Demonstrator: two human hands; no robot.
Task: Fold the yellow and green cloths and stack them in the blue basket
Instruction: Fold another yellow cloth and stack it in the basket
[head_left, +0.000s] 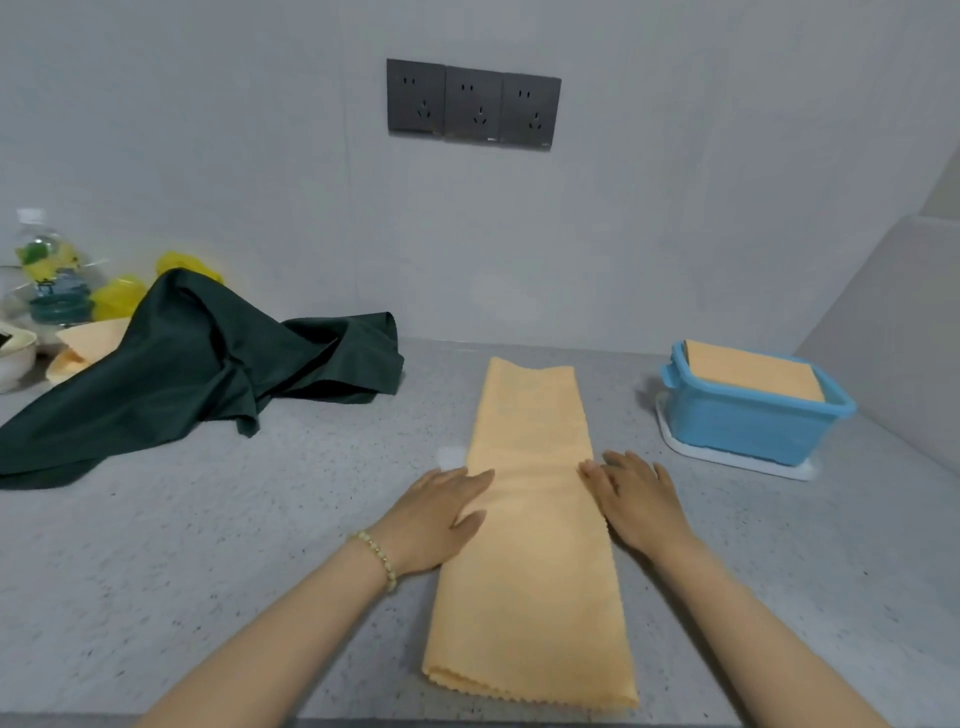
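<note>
Through the head view, I read the job as partway done. One folded yellow cloth (753, 371) already lies in the blue basket (748, 423), which stands on a white tray (737, 460) well off to the right of the right hand (636, 504) and farther back. A second yellow cloth (530, 545) lies between the two hands as a long narrow strip running away from me on the counter (260, 545). I judge it folded lengthwise but not yet crosswise, so it needs at least one more fold before it goes in. The green cloth (182, 358) lies crumpled and unfolded, well away to the left of the left hand (441, 512) and behind it. What looks like a third yellow cloth (93, 338) pokes out beyond it, so those are left to do.

Both hands lie flat, palms down, fingers straight, gripping nothing. The left rests on the strip's left edge, the right touches its right edge, and both forearms reach in from the near side
</note>
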